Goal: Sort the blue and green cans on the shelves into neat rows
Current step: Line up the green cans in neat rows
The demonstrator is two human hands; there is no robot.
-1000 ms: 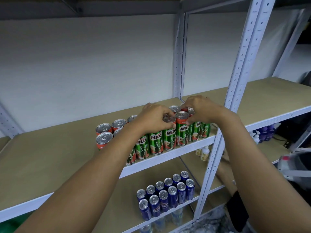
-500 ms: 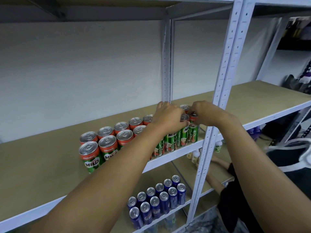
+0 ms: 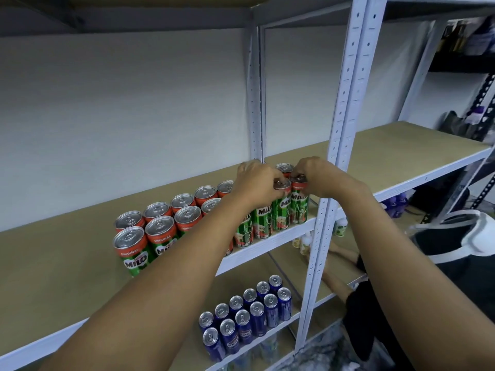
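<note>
A: Hands?
B: Left hand (image 3: 257,184) grips the top of one green Milo can (image 3: 281,207); right hand (image 3: 313,178) grips its neighbour, the end can (image 3: 299,200).
A: Where?
B: Right end of the front row on the middle shelf (image 3: 53,263). Blue cans (image 3: 246,314) stand in two rows below.

The green cans (image 3: 281,212) look like metal with glossy printed sides and bare, brushed silver lids that catch the light, and the blue cans (image 3: 257,317) on the lower shelf have the same shiny silver tops over smooth, glossy blue bodies. The shelf boards (image 3: 53,263) are matt tan, like unfinished fibreboard or pressed wood. The uprights (image 3: 345,103) and shelf edges are smooth painted metal in pale grey-white, punched with slots.
</note>
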